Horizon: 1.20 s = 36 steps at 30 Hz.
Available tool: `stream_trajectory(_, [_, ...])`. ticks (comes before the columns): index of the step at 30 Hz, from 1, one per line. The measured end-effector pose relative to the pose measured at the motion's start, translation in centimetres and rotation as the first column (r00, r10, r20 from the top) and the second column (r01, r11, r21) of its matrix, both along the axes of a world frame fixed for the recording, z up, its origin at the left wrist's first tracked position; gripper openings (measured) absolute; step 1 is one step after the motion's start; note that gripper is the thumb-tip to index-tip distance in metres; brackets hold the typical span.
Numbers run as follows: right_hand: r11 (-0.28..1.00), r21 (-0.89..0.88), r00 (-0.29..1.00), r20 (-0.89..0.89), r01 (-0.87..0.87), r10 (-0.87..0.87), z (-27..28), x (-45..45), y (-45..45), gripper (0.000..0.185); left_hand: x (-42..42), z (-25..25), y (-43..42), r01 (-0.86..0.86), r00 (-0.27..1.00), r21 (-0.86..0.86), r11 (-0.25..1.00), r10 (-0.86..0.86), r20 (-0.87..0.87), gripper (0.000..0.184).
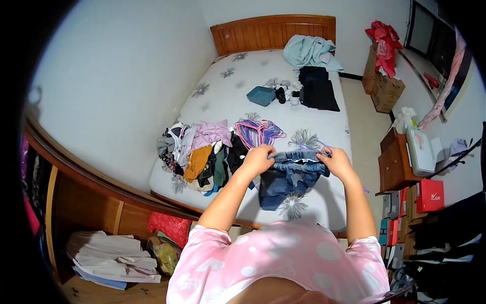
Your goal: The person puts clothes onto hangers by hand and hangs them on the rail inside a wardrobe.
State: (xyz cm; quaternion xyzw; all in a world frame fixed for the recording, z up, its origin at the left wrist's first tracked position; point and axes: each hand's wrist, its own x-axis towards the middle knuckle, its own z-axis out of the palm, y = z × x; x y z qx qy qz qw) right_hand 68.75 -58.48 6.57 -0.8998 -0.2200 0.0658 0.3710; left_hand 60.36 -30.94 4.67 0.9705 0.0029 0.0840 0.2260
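Observation:
A pair of blue denim pants with a gathered elastic waist hangs over the near part of the bed. My left hand is closed on one end of the waistband. At the other end, my right hand pinches the waistband, so it is stretched between both hands. Thin purple lines, like part of a hanger, show by my right fingers; whether they are held I cannot tell. Just beyond my left hand lies a bunch of pink and purple hangers. A heap of mixed clothes sits left of it.
Farther up the bed are a teal bin, balled socks, folded dark clothes and a pale green blanket. Shoe boxes stack at right. An open wooden cabinet with folded white clothes is at lower left.

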Motion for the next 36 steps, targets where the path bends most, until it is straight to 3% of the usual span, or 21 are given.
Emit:
stream_trajectory(1, [1.000,-0.002,1.000,0.008,0.007,-0.007,0.2,-0.3,0.4,0.030,-0.2,-0.3,0.3,0.002,1.000,0.105,0.994,-0.005,0.027,0.023])
stream_trajectory(2, [0.993,0.118,1.000,0.022,0.006,-0.008,-0.5,-0.2,0.5,0.029,-0.4,-0.7,0.6,-0.002,0.999,0.209,0.978,-0.009,0.053,0.022])
stream_trajectory(6, [0.991,0.136,1.000,0.007,0.013,-0.014,-0.3,-0.9,1.7,0.027,-0.5,-1.7,1.4,-0.118,0.993,0.000,0.993,0.118,-0.016,0.020])
stream_trajectory(7, [0.991,0.134,1.000,0.025,0.001,-0.005,-0.3,-1.1,1.8,0.028,-0.2,-2.7,1.7,-0.161,0.983,-0.277,0.947,0.130,-0.128,0.019])
stream_trajectory(9, [0.991,0.133,0.998,0.064,-0.022,0.014,-0.2,-1.2,1.9,0.028,0.3,-3.4,1.8,-0.290,0.943,-0.718,0.632,0.059,-0.329,0.017])
stream_trajectory(10, [0.993,0.113,0.999,0.049,-0.023,0.018,0.2,-1.3,1.9,0.028,0.2,-3.3,1.6,-0.320,0.935,-0.804,0.501,0.029,-0.354,0.022])
stream_trajectory(13, [0.985,0.168,0.997,0.067,0.029,-0.041,-1.0,-1.4,1.9,0.027,-0.8,-0.4,0.0,-0.409,0.901,-0.876,0.256,-0.036,-0.432,0.029])
stream_trajectory(17, [0.978,0.202,0.991,0.105,0.055,-0.078,-2.5,-0.4,1.8,0.027,0.5,-3.3,0.8,-0.334,0.925,-0.939,-0.081,-0.220,-0.310,0.033])
stream_trajectory(18, [0.977,0.203,0.988,0.118,0.071,-0.097,-2.6,-0.3,1.9,0.027,0.7,-2.5,0.5,-0.301,0.926,-0.949,-0.094,-0.268,-0.267,0.029])
stream_trajectory(21, [0.986,0.136,0.988,0.105,0.100,-0.115,-3.6,0.2,1.9,0.027,0.7,-0.2,-1.0,-0.366,0.909,-0.930,-0.018,-0.219,-0.354,0.026])
stream_trajectory(22, [0.990,0.100,0.989,0.091,0.104,-0.113,-4.2,0.2,1.8,0.027,0.9,-0.2,-1.3,-0.366,0.917,-0.924,0.111,-0.129,-0.379,0.025])
stream_trajectory(25, [0.979,0.174,0.983,0.129,0.110,-0.133,-6.4,0.2,1.6,0.027,0.8,1.1,-1.9,-0.423,0.875,-0.898,0.119,-0.203,-0.439,0.027])
stream_trajectory(29, [0.953,0.280,0.987,0.074,0.119,-0.145,-6.8,0.3,0.8,0.019,1.0,0.7,-1.9,-0.428,0.873,-0.903,-0.026,-0.272,-0.406,0.032])
stream_trajectory(31, [0.918,0.380,0.990,0.038,0.114,-0.139,-7.6,1.2,0.0,0.017,0.7,2.2,-2.4,-0.385,0.905,-0.923,-0.004,-0.196,-0.376,0.034])
stream_trajectory(32, [0.816,0.573,0.988,0.065,0.075,-0.136,-8.4,1.9,-0.4,0.018,0.8,2.3,-2.2,-0.382,0.911,-0.924,-0.010,-0.176,-0.374,0.034])
stream_trajectory(33, [0.746,0.659,0.990,0.019,0.095,-0.143,-7.6,1.7,-0.9,0.019,0.8,2.5,-1.9,-0.377,0.916,-0.926,-0.017,-0.154,-0.370,0.035])
stream_trajectory(35, [0.580,0.802,0.988,-0.073,0.141,-0.138,-4.0,0.7,-2.8,0.021,0.8,2.8,-1.3,-0.353,0.927,-0.935,-0.038,-0.150,-0.344,0.036])
stream_trajectory(36, [0.587,0.793,0.986,-0.155,0.165,-0.067,-3.0,0.3,-3.9,0.022,0.9,2.7,-1.1,-0.342,0.934,-0.939,-0.044,-0.129,-0.334,0.036])
